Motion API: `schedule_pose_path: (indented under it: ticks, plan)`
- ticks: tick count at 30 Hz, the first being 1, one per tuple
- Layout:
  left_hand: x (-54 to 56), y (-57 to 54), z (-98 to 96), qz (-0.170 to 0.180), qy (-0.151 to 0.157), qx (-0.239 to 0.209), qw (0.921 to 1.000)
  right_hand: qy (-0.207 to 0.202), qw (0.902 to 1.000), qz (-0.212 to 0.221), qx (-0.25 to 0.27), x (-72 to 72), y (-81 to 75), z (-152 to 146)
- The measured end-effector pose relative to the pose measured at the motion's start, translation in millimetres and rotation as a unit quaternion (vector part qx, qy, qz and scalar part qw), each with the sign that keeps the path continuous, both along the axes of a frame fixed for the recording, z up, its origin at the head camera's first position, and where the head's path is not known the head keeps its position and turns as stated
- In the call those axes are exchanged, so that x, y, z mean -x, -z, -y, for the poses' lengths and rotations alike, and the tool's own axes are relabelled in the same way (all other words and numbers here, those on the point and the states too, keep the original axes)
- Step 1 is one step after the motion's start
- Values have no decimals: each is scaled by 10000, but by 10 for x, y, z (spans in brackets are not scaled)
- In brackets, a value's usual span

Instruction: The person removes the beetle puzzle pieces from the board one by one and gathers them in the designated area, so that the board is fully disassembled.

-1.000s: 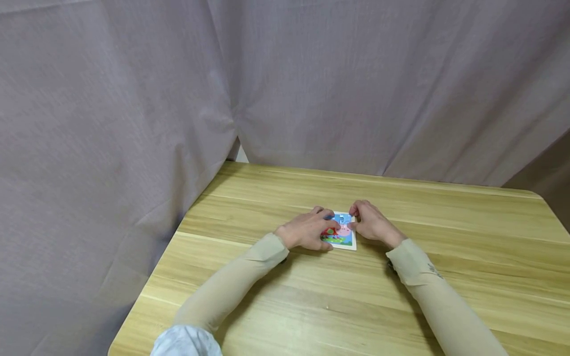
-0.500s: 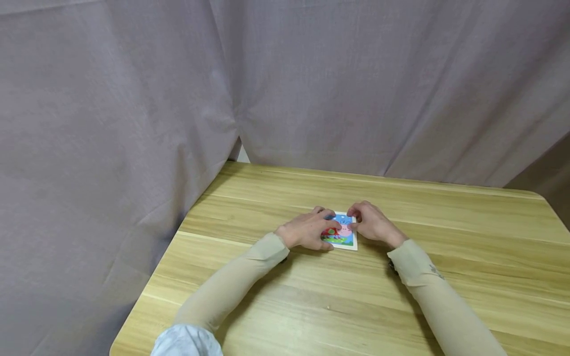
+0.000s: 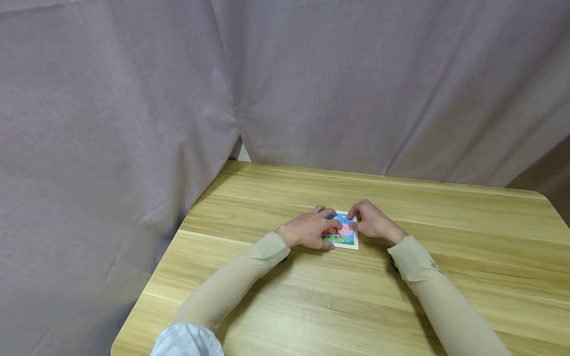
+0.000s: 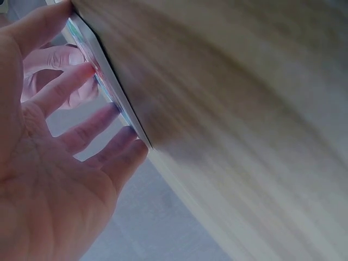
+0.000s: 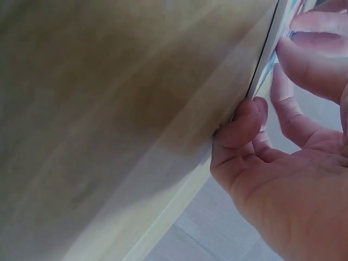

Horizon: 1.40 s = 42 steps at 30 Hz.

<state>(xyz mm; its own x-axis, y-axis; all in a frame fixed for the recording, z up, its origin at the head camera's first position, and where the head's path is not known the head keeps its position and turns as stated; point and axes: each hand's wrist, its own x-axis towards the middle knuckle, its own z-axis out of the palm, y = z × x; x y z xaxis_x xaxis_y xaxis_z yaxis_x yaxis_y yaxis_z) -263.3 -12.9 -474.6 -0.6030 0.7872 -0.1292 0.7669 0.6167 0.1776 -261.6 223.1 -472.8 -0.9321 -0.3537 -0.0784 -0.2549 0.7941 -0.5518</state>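
Observation:
A small white-bordered jigsaw puzzle (image 3: 351, 246) with a cartoon pink pig on blue sky lies flat on the table. My left hand (image 3: 307, 230) spreads over its left part, thumb at the near border and little finger at the far one. In the left wrist view the left fingertips (image 4: 87, 69) rest on the picture and along its edge. At the upper right corner my right hand (image 3: 375, 223) touches the picture with thumb and forefinger held apart. Its other fingers (image 5: 247, 122) curl at the border in the right wrist view. The piece beneath the right fingertips is mostly covered.
The wood-grain table (image 3: 285, 301) has a rounded right corner, and its far edge runs close to a grey curtain (image 3: 311, 89). More curtain hangs along the left side. Light sleeves cover both forearms.
A bright, raised-looking patch near the puzzle's top right now looks flat. My right fingertips have shifted slightly inward over the picture; the left hand stays almost still.

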Motion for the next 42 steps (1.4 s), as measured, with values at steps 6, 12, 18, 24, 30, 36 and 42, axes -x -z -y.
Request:
schedule_pose_path:
  ticks: [6,12,18,24,30,36,42]
  plan:
    - [4,0,-4,0,14,34,10000,132,9999,-55,-52,-8,11,6]
    - [16,-6,-2,-36,25,26,10000,217,9985,-301,-406,-2,-33,24]
    - [14,-9,1,-3,13,72,10000,157,9986,-129,-486,24,-40,24]
    - [3,-20,-2,22,-19,66,10000,105,9995,-54,-299,49,-23,-7]
    - [12,-16,-9,18,3,39,10000,142,9998,-42,-160,46,-22,-23]
    - [24,-5,-7,34,5,10,10000,135,9999,-5,106,47,-27,-7]
    - [6,-25,-1,113,10,-36,9999,65,9994,-120,304,19,-9,8]
